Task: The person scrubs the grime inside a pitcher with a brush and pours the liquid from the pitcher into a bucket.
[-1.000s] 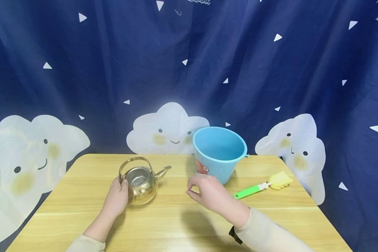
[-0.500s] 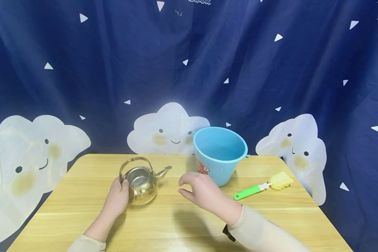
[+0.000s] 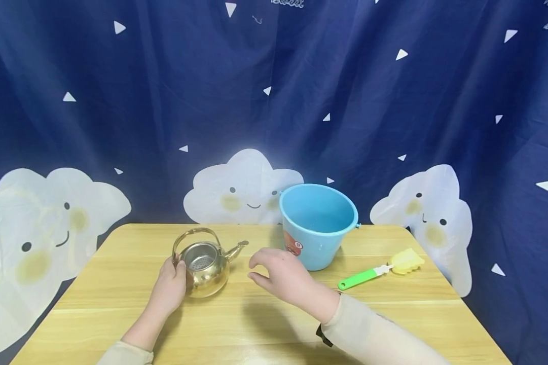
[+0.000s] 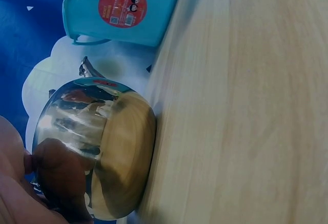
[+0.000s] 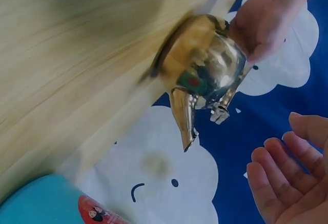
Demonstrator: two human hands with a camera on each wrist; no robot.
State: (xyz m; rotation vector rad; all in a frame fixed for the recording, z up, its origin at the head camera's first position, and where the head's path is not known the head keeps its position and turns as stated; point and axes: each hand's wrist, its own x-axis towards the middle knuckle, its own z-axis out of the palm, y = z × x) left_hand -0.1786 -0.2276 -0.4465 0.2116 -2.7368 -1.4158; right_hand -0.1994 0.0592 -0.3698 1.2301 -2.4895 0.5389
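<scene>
A shiny gold teapot [image 3: 210, 280] stands on the left part of the table, its lidless top showing a perforated strainer inside. Its arched handle is up and its spout points right. My left hand [image 3: 170, 285] grips it at the handle's base, thumb on the near side; the other fingers are mostly hidden. My right hand [image 3: 285, 276] hovers over the table between the teapot and the blue bucket [image 3: 317, 243], holding nothing. In the right wrist view its relaxed fingers [image 5: 274, 175] are parted from the thumb, facing the teapot [image 5: 207, 62].
The bucket stands upright at the back, right of centre, partly behind my right hand. To its right lies a toy tool with a green handle [image 3: 360, 279] and a yellow head [image 3: 406, 261]. A dark blue cloud-print curtain [image 3: 237, 91] hangs behind the wooden table [image 3: 118, 284].
My right hand has moved left, away from the bucket and towards the teapot, and its thumb and fingers have spread apart. My left hand and the teapot have stayed in place.
</scene>
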